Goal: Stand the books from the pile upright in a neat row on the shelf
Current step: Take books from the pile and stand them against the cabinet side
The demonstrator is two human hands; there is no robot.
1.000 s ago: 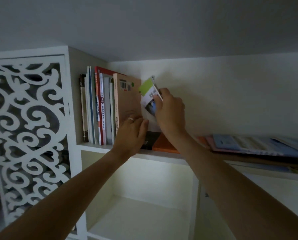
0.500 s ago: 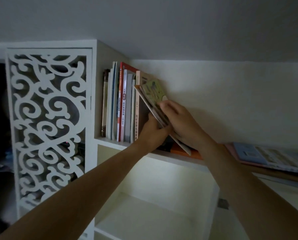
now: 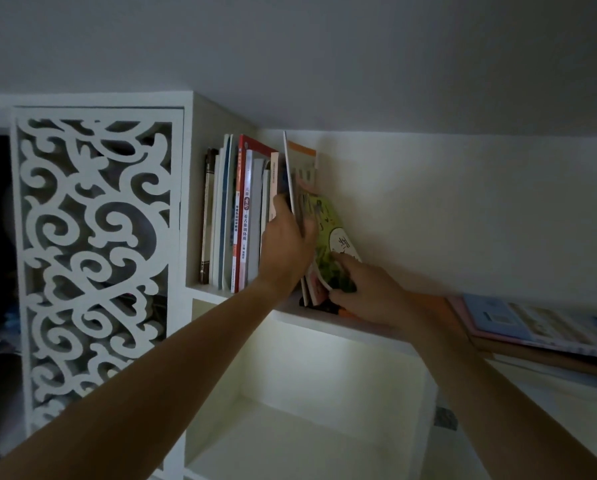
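A person reaches up to a white shelf, both bare arms in view. At ten o'clock from centre, a row of upright books stands against the shelf's left wall. The left hand presses against the row's right end, fingers curled over a tall thin book. Just to its right, at three o'clock, the right hand grips the lower edge of a green-covered book, which leans left against the row, not yet upright. At four o'clock the remaining pile lies flat on the shelf. The step in hand looks like seating this book; next, it likely needs tipping vertical and pushing flush.
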